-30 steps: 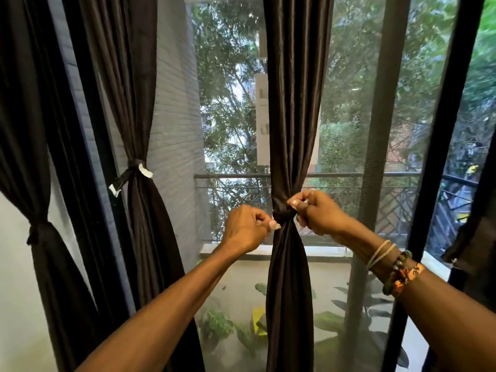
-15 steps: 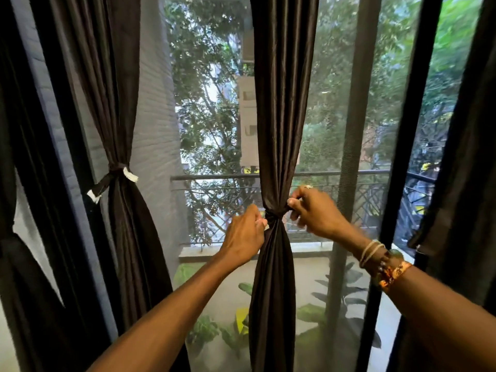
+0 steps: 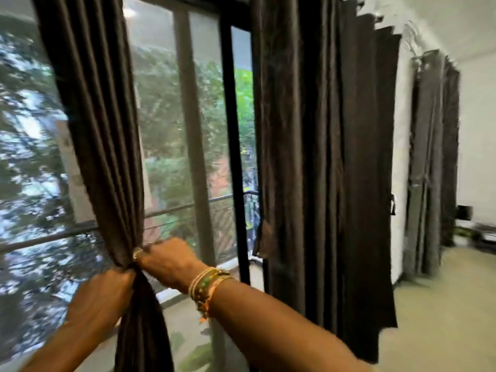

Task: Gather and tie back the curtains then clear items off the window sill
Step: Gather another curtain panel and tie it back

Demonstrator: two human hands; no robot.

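With left hand (image 3: 102,296) and right hand (image 3: 166,260), pinching the gathered curtain (image 3: 107,157); probably risking the bunch slipping loose by looking aside.

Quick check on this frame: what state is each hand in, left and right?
Left hand: closed, holding the gathered curtain at its cinched waist.
Right hand: closed, pinching the same curtain at the waist; whether it also holds a tie cannot be told.

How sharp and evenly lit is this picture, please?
In the head view, motion blur smears the trees at left and the far curtains at right; the left hand and right hand on the gathered curtain look sharper; daylight through the window backlights it.
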